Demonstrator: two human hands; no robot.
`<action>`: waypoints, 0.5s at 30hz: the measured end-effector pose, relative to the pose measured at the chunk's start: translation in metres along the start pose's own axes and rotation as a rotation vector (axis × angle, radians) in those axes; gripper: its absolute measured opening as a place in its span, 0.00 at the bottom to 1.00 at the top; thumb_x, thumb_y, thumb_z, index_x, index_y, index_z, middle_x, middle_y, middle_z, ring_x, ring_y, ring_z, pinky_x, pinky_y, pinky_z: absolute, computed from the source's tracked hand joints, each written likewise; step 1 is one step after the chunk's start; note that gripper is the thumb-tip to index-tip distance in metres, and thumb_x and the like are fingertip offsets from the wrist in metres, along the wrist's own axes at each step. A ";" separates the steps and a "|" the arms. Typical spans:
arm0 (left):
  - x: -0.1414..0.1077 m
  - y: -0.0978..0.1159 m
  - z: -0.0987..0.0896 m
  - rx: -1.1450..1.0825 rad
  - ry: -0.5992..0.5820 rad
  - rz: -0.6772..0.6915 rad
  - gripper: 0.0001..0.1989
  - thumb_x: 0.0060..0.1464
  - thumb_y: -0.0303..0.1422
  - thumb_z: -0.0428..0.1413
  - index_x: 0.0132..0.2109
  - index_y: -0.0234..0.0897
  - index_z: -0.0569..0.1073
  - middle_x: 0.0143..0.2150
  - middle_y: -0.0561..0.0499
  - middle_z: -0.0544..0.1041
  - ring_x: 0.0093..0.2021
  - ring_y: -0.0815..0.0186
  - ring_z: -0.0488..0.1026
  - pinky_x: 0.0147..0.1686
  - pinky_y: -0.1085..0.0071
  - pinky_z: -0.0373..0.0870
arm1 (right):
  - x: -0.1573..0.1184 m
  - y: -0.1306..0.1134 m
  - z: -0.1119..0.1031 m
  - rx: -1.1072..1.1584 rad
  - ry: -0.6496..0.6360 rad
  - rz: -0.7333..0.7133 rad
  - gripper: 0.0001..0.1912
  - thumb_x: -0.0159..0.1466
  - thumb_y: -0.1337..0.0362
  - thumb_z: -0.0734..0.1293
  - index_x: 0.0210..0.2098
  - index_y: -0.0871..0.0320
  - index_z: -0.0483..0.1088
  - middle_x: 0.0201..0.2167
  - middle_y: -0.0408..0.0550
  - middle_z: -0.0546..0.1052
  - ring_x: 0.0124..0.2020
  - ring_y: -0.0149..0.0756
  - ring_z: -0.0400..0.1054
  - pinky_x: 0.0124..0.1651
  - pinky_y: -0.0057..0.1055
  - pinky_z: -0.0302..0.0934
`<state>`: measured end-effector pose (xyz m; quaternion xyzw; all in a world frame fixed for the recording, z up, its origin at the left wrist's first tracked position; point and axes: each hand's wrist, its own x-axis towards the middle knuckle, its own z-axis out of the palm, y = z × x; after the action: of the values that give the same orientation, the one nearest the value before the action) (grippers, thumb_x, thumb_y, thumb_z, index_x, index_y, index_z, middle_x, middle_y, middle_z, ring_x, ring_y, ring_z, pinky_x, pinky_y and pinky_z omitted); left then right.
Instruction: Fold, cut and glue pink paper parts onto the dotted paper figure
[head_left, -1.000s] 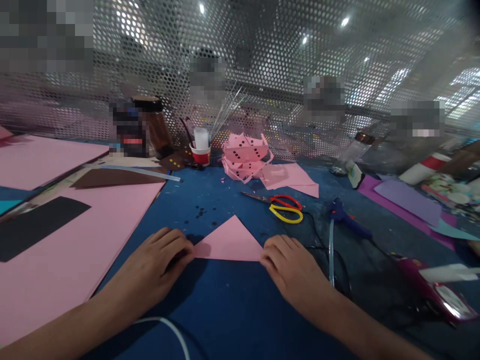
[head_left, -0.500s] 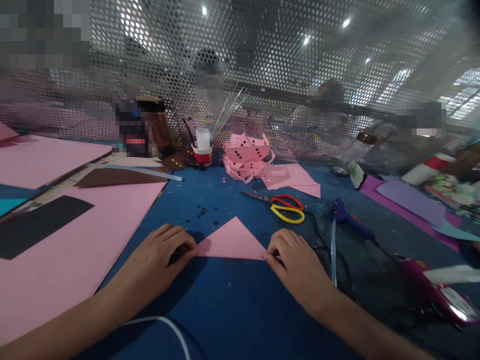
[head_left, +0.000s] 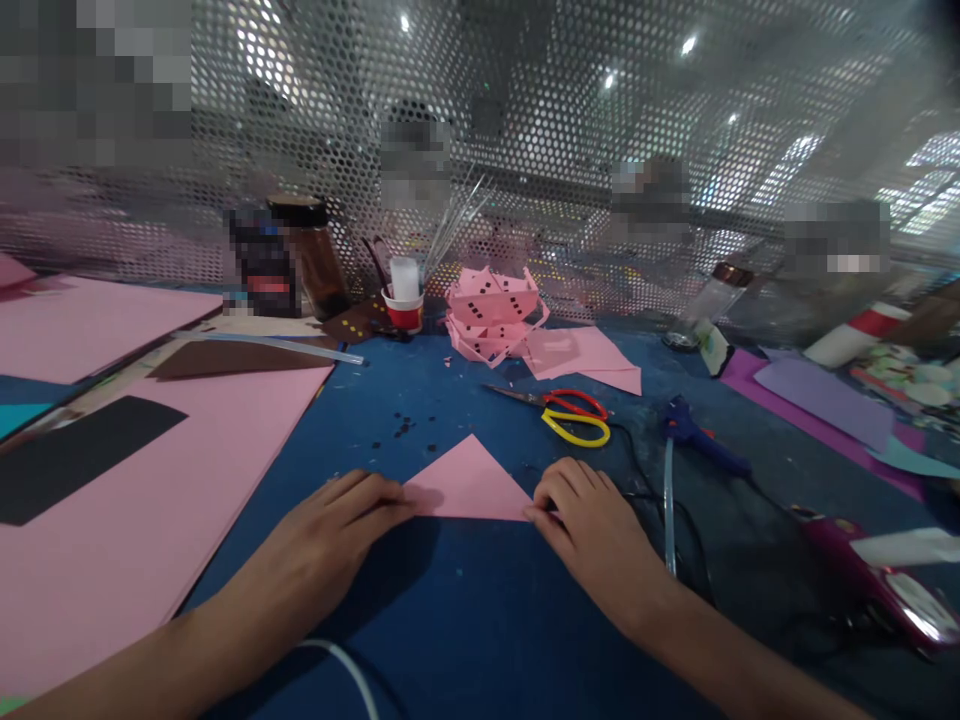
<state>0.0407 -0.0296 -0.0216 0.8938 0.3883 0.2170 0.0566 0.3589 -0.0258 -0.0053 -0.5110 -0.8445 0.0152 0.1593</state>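
Observation:
A pink paper folded into a triangle [head_left: 471,484] lies on the blue table [head_left: 457,620], its peak pointing away from me. My left hand [head_left: 337,525] rests at its left corner, fingers together and fingertips over the paper. At the right corner, my right hand [head_left: 581,510] pinches the paper between thumb and curled fingers. Both outer corners are hidden under the hands. Beyond the triangle lie scissors [head_left: 574,417] with red and yellow handles, and small black paper bits [head_left: 405,425].
Pink sheets [head_left: 217,450] with a black strip [head_left: 97,450] cover the left. A pink paper construction [head_left: 495,310] and a cup [head_left: 405,308] stand behind. A blue glue gun [head_left: 701,440], its cord and purple paper [head_left: 825,400] lie right.
My left hand has moved slightly right along the triangle's lower edge, its fingers straighter and covering more of the left corner. My right hand stays in place.

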 end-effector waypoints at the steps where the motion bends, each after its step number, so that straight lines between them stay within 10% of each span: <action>1: -0.001 0.001 0.000 0.017 -0.010 0.006 0.25 0.68 0.20 0.42 0.60 0.47 0.74 0.54 0.49 0.78 0.48 0.64 0.74 0.50 0.67 0.70 | 0.000 0.000 0.000 -0.003 0.003 0.000 0.08 0.66 0.68 0.72 0.34 0.55 0.68 0.37 0.45 0.74 0.39 0.43 0.70 0.41 0.40 0.61; 15: 0.006 0.011 0.003 0.008 -0.083 0.021 0.22 0.67 0.21 0.46 0.60 0.43 0.74 0.57 0.48 0.77 0.51 0.64 0.74 0.54 0.66 0.73 | -0.002 0.000 0.004 -0.019 0.040 -0.033 0.08 0.66 0.70 0.71 0.35 0.55 0.68 0.37 0.45 0.74 0.38 0.43 0.69 0.41 0.41 0.61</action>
<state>0.0532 -0.0332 -0.0193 0.9062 0.3772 0.1788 0.0668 0.3587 -0.0270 -0.0093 -0.4988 -0.8496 -0.0059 0.1714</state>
